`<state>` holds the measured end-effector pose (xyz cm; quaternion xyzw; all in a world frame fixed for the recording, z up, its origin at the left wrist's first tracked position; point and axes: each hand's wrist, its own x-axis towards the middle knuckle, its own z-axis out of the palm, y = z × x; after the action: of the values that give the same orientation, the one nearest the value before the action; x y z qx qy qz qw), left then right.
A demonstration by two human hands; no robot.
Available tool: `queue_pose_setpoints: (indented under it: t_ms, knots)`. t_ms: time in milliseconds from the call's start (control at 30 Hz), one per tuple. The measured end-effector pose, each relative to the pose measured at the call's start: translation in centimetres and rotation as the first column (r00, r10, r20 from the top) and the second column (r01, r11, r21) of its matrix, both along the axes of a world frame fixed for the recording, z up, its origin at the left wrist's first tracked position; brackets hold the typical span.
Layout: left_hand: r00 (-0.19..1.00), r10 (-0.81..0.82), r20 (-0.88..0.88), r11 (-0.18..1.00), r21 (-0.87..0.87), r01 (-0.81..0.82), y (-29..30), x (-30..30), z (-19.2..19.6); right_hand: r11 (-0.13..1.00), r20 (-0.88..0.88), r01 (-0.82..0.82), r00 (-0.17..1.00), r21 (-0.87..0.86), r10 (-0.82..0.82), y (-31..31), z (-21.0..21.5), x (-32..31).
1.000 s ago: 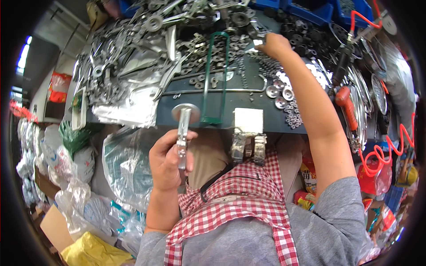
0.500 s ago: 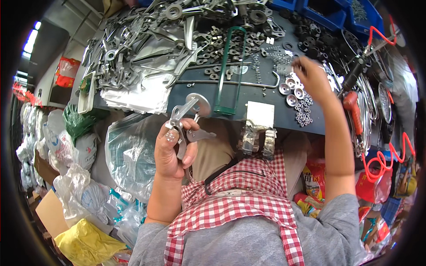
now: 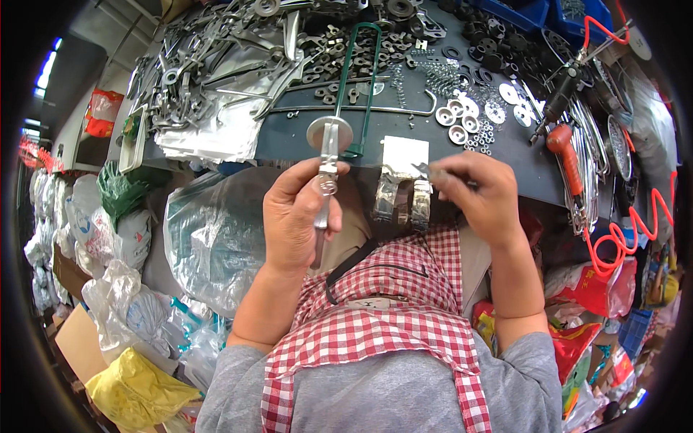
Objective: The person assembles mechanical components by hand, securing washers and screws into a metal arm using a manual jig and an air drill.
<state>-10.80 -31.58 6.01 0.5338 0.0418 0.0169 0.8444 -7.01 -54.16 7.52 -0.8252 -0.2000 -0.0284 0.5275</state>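
My left hand (image 3: pixel 297 211) is closed around a silvery metal handle assembly (image 3: pixel 329 148), held upright with a round disc at its top. A small wire coil shows at my left fingertips. My right hand (image 3: pixel 482 189) is pinched just right of the silver block fixture (image 3: pixel 406 153) at the table's front edge. Something small and grey pokes from its fingertips, blurred and too small to name. Behind my left hand a green metal frame (image 3: pixel 369 94) lies lengthwise on the dark table. Loose coil springs (image 3: pixel 442 76) and shiny cup-shaped discs (image 3: pixel 459 135) lie beyond my right hand.
Heaped metal levers (image 3: pixel 195 79) cover the table's left side on white sheets. A long bent rod (image 3: pixel 346 110) crosses the middle. An orange-handled power tool (image 3: pixel 565 155) and a coiled red hose (image 3: pixel 613 249) are at right. Blue bins (image 3: pixel 516 13) stand at the back; plastic bags (image 3: pixel 213 238) are lower left.
My right hand has come back from the springs toward the fixture. My left hand has turned the metal handle assembly more upright and moved it slightly right. The whole view has shifted a little.
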Motion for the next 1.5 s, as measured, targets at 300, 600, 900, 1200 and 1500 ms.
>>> queue_pose_setpoints:
  t_ms: [300,600,900,1200,1500]
  knots:
    - [0.964,0.137,0.228,0.981,0.106,-0.164,-1.6,-0.9,0.3,0.956,0.704,-0.289,0.67,-0.045,0.235,4.9,2.3,-3.0]
    - [0.963,0.088,0.256,0.988,0.1,-0.117,0.2,-1.7,0.4,0.918,0.747,-0.393,0.594,-0.056,0.3,8.0,1.4,-2.1]
    - [0.995,0.058,-0.079,0.962,-0.263,-0.076,2.6,-2.3,-1.8,0.925,0.848,-0.272,0.392,-0.264,0.357,11.9,-2.3,1.9]
    - [0.967,-0.121,-0.223,0.936,-0.349,0.037,5.6,-3.8,-3.3,0.849,0.713,-0.419,0.483,-0.321,0.508,13.7,-3.9,2.5]
    - [0.989,-0.083,-0.125,0.93,-0.367,0.031,8.7,-4.7,-4.1,0.658,0.426,-0.008,0.757,-0.753,0.496,13.4,-3.4,16.5]
